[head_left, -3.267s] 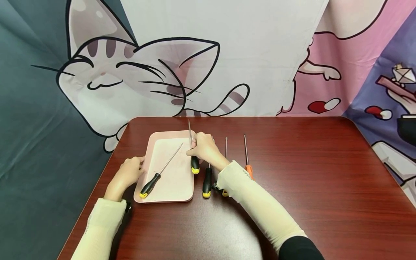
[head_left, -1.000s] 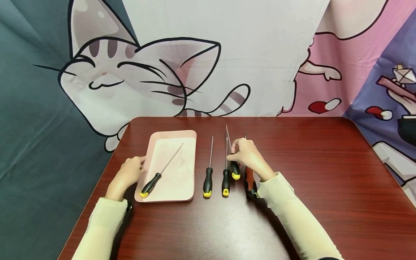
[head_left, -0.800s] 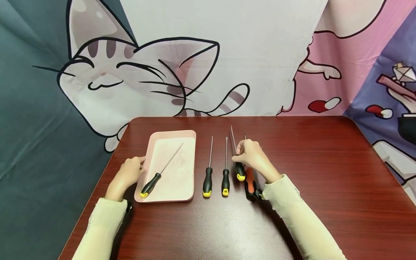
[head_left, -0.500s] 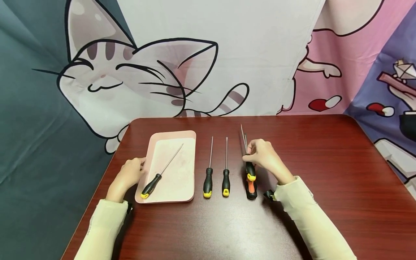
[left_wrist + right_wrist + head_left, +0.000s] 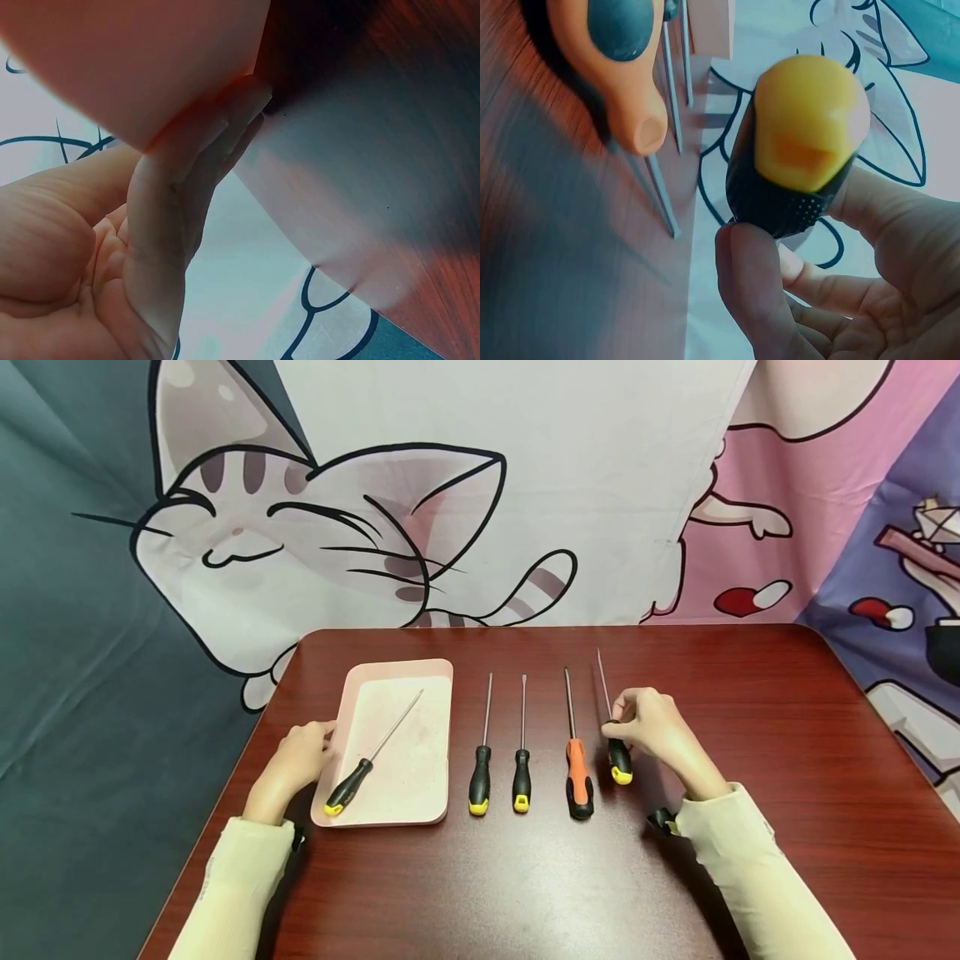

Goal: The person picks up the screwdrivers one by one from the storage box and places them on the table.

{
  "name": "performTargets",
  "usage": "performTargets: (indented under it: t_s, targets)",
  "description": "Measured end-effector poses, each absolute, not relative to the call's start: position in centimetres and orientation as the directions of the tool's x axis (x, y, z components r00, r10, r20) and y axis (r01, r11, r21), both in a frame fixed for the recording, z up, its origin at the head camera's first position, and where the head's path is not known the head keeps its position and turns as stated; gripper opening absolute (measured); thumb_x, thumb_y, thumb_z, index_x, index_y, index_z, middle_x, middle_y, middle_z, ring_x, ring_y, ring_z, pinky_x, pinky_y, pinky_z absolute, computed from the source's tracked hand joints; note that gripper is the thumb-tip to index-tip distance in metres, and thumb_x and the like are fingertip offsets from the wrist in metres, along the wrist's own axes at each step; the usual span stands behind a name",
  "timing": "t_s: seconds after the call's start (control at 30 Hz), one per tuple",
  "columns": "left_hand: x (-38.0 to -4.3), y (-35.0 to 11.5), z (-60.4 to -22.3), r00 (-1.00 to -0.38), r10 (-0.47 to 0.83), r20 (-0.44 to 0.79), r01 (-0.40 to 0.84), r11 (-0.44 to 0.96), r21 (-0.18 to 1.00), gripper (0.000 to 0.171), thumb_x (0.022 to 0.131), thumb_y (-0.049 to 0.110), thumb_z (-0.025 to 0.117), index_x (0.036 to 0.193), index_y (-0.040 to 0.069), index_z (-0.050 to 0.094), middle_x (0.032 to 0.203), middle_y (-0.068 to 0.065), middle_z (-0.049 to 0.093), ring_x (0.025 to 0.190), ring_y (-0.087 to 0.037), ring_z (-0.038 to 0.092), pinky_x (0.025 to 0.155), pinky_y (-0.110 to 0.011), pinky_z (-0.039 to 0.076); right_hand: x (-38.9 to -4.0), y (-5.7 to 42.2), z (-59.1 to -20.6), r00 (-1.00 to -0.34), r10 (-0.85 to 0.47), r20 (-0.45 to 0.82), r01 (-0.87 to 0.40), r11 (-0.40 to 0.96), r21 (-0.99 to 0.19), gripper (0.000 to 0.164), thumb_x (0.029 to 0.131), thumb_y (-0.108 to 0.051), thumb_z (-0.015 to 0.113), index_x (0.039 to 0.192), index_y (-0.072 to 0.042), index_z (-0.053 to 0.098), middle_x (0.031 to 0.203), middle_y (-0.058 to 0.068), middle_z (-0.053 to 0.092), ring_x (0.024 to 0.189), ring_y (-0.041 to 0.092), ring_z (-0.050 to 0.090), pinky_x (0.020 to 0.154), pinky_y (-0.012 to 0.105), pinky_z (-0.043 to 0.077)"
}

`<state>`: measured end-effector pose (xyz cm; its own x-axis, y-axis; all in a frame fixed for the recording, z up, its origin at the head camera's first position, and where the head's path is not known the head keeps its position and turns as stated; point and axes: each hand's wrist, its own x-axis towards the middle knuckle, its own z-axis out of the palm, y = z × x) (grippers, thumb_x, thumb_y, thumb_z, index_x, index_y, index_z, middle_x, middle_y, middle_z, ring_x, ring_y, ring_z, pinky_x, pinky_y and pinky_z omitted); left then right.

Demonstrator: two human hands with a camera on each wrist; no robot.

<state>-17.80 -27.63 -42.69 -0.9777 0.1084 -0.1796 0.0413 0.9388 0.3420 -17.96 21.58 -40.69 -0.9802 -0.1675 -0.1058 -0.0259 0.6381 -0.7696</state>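
In the head view, my right hand (image 5: 656, 727) pinches a black-and-yellow screwdriver (image 5: 619, 760) near where handle meets shaft, its tip pointing away. The right wrist view looks onto its yellow butt end (image 5: 810, 124), with thumb and fingers around the black grip. Left of it lies an orange-and-black screwdriver (image 5: 577, 777), then two black-and-yellow screwdrivers, one slimmer (image 5: 521, 781) and one longer (image 5: 480, 781). My left hand (image 5: 296, 756) touches the left side of a pale pink tray (image 5: 438, 672); in the left wrist view its extended fingers (image 5: 157, 232) press the tray's wall. A screwdriver (image 5: 348, 787) lies slanted inside the tray.
A reddish-brown wooden table (image 5: 750, 760) carries everything. Its far edge meets a hanging cloth printed with a cartoon cat (image 5: 247, 543). A teal cloth (image 5: 75, 693) hangs at the left; pink and blue printed cloth is at the right.
My right hand has carried the black-and-yellow screwdriver from the tray's right edge rightward, past the row and over the orange screwdriver, to its right side. My left hand has stayed at the tray.
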Motion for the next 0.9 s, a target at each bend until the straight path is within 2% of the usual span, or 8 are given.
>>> performTargets:
  t_s: [0.33, 0.53, 0.9]
  targets:
    - [-17.7, -27.7, -42.7, -0.975, 0.106, -0.193, 0.031, 0.934, 0.355, 0.047, 0.093, -0.003, 0.062, 0.137, -0.016, 0.049, 0.11, -0.033, 0.066, 0.102, -0.044, 0.066, 0.08, -0.054, 0.056, -17.3, 23.5, -41.5, -0.984, -0.154, -0.086, -0.041, 0.671, -0.74, 0.019, 0.083, -0.006, 0.075, 0.084, 0.001, 0.057, 0.062, 0.006, 0.061, 0.054, 0.027, 0.065, 0.05, 0.042, 0.058]
    - [-17.7, -27.7, -42.6, -0.976, 0.111, -0.187, 0.039, 0.935, 0.353, 0.046, 0.093, -0.003, 0.062, 0.136, -0.017, 0.049, 0.109, -0.033, 0.066, 0.101, -0.044, 0.066, 0.08, -0.054, 0.056, -17.0, 23.9, -42.1, -0.984, -0.16, -0.085, -0.047, 0.679, -0.733, 0.019, 0.082, -0.006, 0.075, 0.084, 0.0, 0.057, 0.061, 0.004, 0.059, 0.052, 0.023, 0.063, 0.049, 0.041, 0.057]
    - [-17.7, -27.7, -42.8, -0.981, 0.136, -0.137, 0.085, 0.942, 0.326, 0.046, 0.092, -0.003, 0.063, 0.134, -0.016, 0.052, 0.106, -0.03, 0.069, 0.101, -0.043, 0.067, 0.082, -0.056, 0.055, -16.8, 24.3, -43.3, -0.98, -0.172, -0.102, -0.051, 0.705, -0.707, 0.021, 0.082, -0.006, 0.077, 0.082, -0.001, 0.056, 0.056, 0.003, 0.056, 0.047, 0.024, 0.061, 0.045, 0.034, 0.054]
